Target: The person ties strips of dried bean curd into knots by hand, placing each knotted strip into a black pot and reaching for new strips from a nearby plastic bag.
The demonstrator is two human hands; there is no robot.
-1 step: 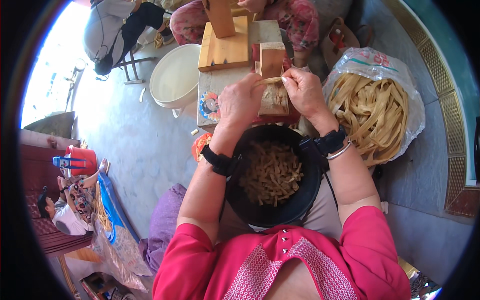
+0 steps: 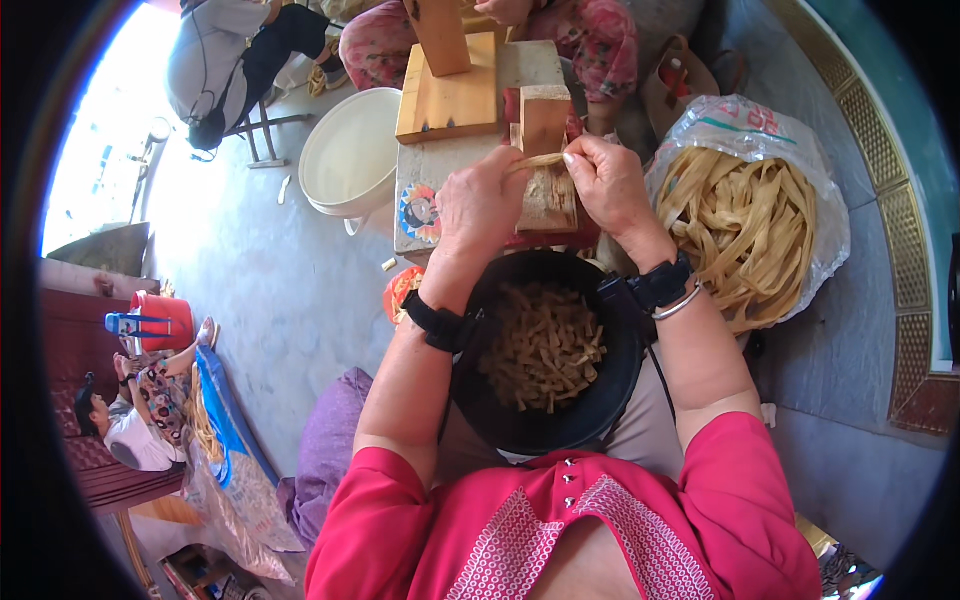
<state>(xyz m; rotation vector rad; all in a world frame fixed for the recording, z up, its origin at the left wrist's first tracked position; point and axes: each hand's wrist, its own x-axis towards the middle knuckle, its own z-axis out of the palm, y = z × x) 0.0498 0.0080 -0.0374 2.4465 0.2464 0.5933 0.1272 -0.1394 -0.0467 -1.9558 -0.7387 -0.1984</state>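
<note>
Between my two hands a tan, flat strip [image 2: 543, 160] is stretched sideways. My left hand [image 2: 480, 207] pinches its left end, fingers closed. At the other end my right hand [image 2: 610, 187] grips it between thumb and fingers. Just beyond and beneath the strip are a wooden block [image 2: 545, 122] and a rough, worn wooden piece [image 2: 549, 197]. Below my wrists, a black bowl [image 2: 525, 437] rests in my lap with many short, cut tan pieces [image 2: 541, 350] inside. To the right lies a clear plastic bag [image 2: 833, 225] full of long tan strips [image 2: 740, 225].
A wooden stand [image 2: 447, 100] sits on the worktop [image 2: 530, 65], with a white bucket [image 2: 350, 150] at its left. Across from me sits a person in floral trousers [image 2: 605, 50]. Left are a purple cloth sack [image 2: 330, 440], a red bucket [image 2: 165, 320] and another seated person [image 2: 140, 435].
</note>
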